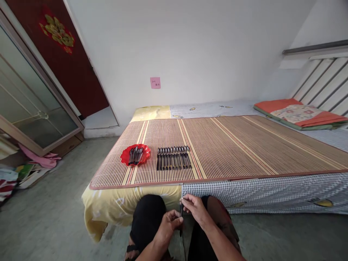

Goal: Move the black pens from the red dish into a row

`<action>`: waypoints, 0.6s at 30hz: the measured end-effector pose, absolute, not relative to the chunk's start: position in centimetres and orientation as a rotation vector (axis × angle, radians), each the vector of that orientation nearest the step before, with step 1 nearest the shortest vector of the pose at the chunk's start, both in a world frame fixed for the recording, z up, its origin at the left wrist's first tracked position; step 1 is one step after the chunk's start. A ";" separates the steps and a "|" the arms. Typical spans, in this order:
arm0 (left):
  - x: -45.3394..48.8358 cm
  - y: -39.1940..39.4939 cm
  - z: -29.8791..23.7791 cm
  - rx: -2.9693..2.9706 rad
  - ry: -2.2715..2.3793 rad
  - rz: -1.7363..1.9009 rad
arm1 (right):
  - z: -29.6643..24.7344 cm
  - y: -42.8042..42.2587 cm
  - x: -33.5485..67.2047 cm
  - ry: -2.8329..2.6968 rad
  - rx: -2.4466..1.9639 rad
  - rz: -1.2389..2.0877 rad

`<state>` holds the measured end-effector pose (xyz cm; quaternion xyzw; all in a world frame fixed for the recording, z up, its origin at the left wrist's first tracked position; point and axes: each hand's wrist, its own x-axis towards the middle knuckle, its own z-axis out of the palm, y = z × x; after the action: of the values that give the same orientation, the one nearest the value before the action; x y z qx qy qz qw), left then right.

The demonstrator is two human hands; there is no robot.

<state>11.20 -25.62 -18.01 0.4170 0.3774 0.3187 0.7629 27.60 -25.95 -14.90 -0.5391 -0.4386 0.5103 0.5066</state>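
Observation:
Above my lap, in front of the bed's edge, both my hands are closed on one slim black pen (181,210) held roughly upright. My left hand (169,226) pinches its lower part between thumb and fingers. Higher up, my right hand (195,208) grips the pen's upper end, and its fingers partly hide the tip. On the mat beyond, several dark pens (174,159) lie side by side in a neat row. To their left a red scalloped plate (124,157) holds several more pens (136,155).
A striped bamboo mat (231,145) covers the bed, over yellow and checked sheets (261,192). Folded orange bedding (301,112) lies at the far right by a white headboard (326,78). A pink note (155,82) is on the wall. Clothes and papers (32,170) lie on the left floor.

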 end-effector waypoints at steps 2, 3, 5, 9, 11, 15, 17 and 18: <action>11.2 -25.9 -17.4 0.897 0.773 0.659 | -14.8 -25.9 27.6 -1.044 -1.274 1.254; 11.2 -26.0 -17.1 0.885 0.748 0.638 | -14.8 -25.9 27.6 -1.039 -1.260 1.264; 11.2 -26.3 -16.7 0.846 0.705 0.604 | -14.5 -26.0 27.6 -1.029 -1.236 1.283; 11.3 -26.3 -17.2 0.787 0.708 0.651 | -13.7 -26.2 27.7 -1.018 -1.200 1.316; 11.4 -26.1 -17.9 0.792 0.763 0.697 | -13.4 -26.3 27.7 -1.026 -1.185 1.329; 11.4 -25.7 -18.9 0.807 0.828 0.719 | -13.7 -26.2 27.6 -0.982 -1.153 1.368; 11.4 -25.7 -18.8 0.807 0.826 0.735 | -14.1 -26.0 27.5 -0.937 -1.168 1.367; 11.4 -25.7 -18.6 0.810 0.827 0.745 | -14.4 -26.0 27.5 -0.926 -1.189 1.359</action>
<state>11.38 -25.73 -18.63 0.3738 0.3818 0.3438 0.7722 27.52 -25.97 -14.37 -0.4976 -0.3874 0.5687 0.5281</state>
